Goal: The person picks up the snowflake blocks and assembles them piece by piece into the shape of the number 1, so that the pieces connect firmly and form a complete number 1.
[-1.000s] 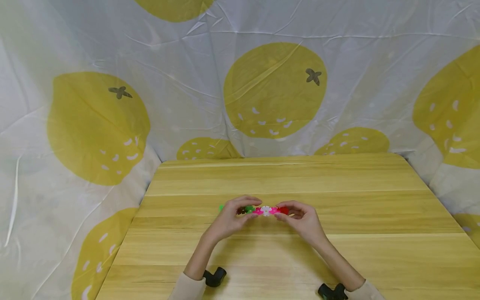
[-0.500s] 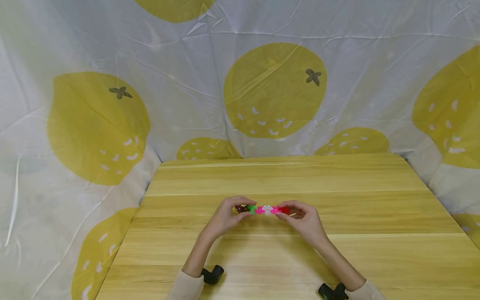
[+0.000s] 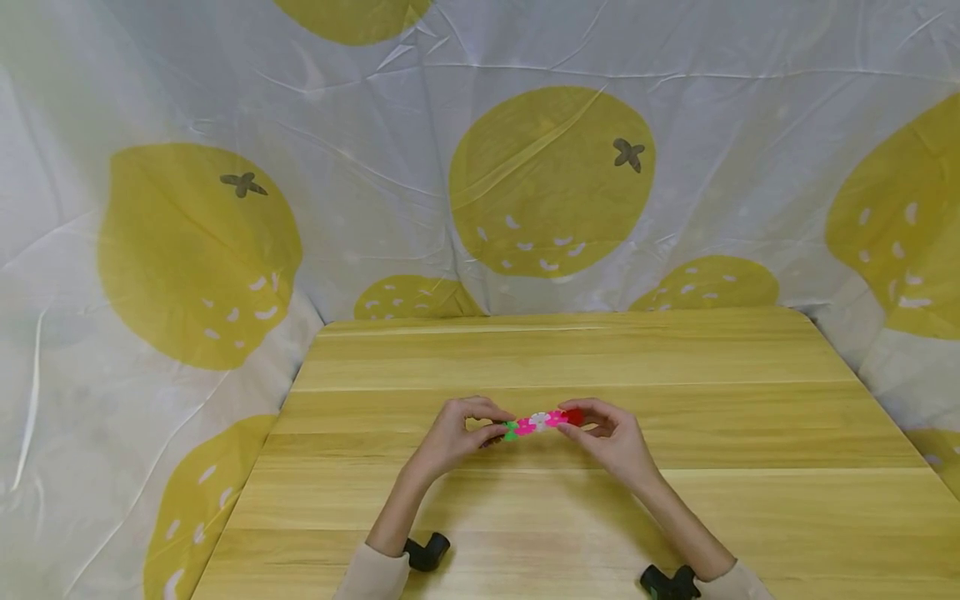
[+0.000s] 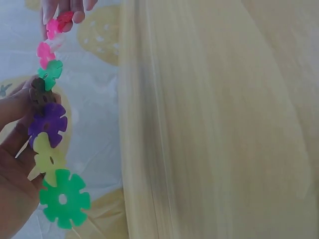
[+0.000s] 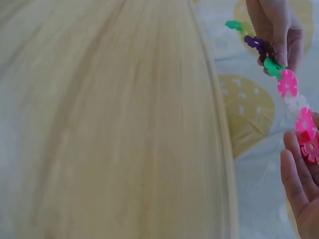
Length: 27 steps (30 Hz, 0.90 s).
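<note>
Both hands hold up a chain of flower-shaped plastic snowflake discs (image 3: pixel 539 422) above the table. My left hand (image 3: pixel 450 437) pinches it by a brown disc (image 4: pixel 42 94) beside a green one (image 5: pixel 273 68). Past those fingers, a purple disc (image 4: pixel 48 123), a yellow disc (image 4: pixel 49 158) and a green end disc (image 4: pixel 65 199) show in the left wrist view; the left hand mostly hides them in the head view. Thumb and fingers of my right hand (image 3: pixel 618 442) hold the opposite end, at a pink disc (image 5: pixel 305 123) and a red one (image 3: pixel 573 417).
Under the hands lies a wooden table (image 3: pixel 675 358). A white curtain with yellow lemon print (image 3: pixel 551 179) hangs behind it and at the sides. Black wrist mounts (image 3: pixel 427 552) sit by both forearms, near the beige sleeves.
The chain has tilted, its left part lower and its right part slightly higher. The left fingers have shifted along it, and the green end disc has passed out of sight in the head view.
</note>
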Each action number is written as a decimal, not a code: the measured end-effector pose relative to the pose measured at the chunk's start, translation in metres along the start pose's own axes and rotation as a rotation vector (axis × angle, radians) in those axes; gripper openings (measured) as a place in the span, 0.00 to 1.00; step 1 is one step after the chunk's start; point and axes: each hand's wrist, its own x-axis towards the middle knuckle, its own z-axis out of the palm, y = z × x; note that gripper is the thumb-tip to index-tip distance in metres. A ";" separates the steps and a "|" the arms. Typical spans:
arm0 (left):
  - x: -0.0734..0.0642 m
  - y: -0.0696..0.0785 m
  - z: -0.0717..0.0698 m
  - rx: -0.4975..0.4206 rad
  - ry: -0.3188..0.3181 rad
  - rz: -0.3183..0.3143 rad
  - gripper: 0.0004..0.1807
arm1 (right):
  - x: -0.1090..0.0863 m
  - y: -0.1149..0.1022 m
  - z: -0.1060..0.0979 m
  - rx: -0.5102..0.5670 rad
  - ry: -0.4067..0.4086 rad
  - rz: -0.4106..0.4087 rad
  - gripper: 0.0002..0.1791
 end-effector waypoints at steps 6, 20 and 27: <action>0.000 0.004 0.005 0.047 0.074 0.031 0.07 | 0.001 0.002 -0.004 0.006 -0.029 -0.009 0.19; 0.001 0.011 0.018 0.173 0.258 0.075 0.06 | 0.002 -0.003 -0.002 -0.180 0.178 -0.121 0.23; 0.006 0.014 0.029 0.238 0.387 0.115 0.06 | -0.002 -0.014 0.016 -0.087 0.130 -0.176 0.14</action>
